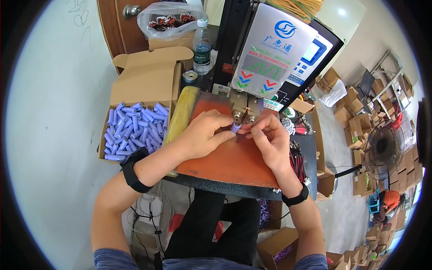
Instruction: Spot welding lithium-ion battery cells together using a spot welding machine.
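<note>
My left hand [208, 134] pinches a small purple cylindrical battery cell [235, 127] between thumb and fingers. One end of the cell is up at the copper-coloured electrode tips [245, 116] of a bench spot welder [246, 102]. Close on the other side of the tips, my right hand [273, 143] is closed with thumb and fingers together, its fingertips by the cell. What it holds is too small and covered to make out; something thin and reddish shows at the fingertips. Both hands are over an orange mat [225, 164] on the dark table.
An open cardboard box [146, 74] full of purple cells stands left, beside a yellow wrapped roll [185, 108]. Behind are a water bottle [202, 51] and tape roll [189, 76]. Red-and-black wire leads [297, 164] lie right. A fan [383, 148] and cartons stand beyond.
</note>
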`<state>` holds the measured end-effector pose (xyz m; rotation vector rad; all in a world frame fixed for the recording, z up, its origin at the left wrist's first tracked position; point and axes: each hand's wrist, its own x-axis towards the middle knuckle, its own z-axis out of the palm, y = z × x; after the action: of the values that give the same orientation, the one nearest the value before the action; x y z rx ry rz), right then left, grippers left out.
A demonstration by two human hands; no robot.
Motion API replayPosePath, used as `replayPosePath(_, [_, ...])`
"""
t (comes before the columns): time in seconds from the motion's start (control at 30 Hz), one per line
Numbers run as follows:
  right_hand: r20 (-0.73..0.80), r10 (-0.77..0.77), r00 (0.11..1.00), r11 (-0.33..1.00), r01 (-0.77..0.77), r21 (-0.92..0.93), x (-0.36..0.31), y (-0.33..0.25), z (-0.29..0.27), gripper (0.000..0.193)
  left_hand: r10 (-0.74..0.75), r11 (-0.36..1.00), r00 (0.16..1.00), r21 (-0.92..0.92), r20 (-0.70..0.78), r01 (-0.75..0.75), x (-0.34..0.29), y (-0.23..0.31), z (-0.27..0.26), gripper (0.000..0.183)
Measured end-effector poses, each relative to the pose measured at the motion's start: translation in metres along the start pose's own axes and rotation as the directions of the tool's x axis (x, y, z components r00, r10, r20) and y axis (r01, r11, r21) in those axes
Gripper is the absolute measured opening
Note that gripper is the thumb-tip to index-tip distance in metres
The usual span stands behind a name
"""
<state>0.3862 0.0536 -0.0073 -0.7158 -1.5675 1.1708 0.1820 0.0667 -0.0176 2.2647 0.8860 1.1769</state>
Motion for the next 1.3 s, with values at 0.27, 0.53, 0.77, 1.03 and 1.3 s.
replayPosePath(0.27, [0.009,0.016,1.0,1.0,-0.017,0.017,0.001,-0.002,0.0,0.005,-0.063,0.998,0.998,-0.009,0.007,0.063,0.002,0.006,-0.003,0.018])
replayPosePath(0.53, [0.003,0.039,0.999,0.999,-0.039,-0.015,0.001,-0.004,0.0,0.004,-0.057,0.998,0.998,-0.001,0.021,0.057,0.003,0.009,-0.005,0.018])
replayPosePath(0.77, [0.007,0.036,0.999,0.999,-0.036,0.003,0.001,-0.001,0.0,0.004,-0.039,0.999,0.999,0.02,0.004,0.039,0.001,0.004,-0.001,0.018])
replayPosePath(1.03, [-0.012,0.036,0.999,0.999,-0.036,-0.033,-0.001,-0.005,0.0,0.003,-0.114,0.993,0.99,0.04,0.08,0.111,0.002,0.011,-0.005,0.022])
replayPosePath(1.3, [-0.049,-0.003,0.999,0.987,-0.005,-0.162,-0.001,0.0,0.007,0.007,-0.071,0.994,0.997,0.078,-0.034,0.074,-0.005,0.006,-0.002,0.019])
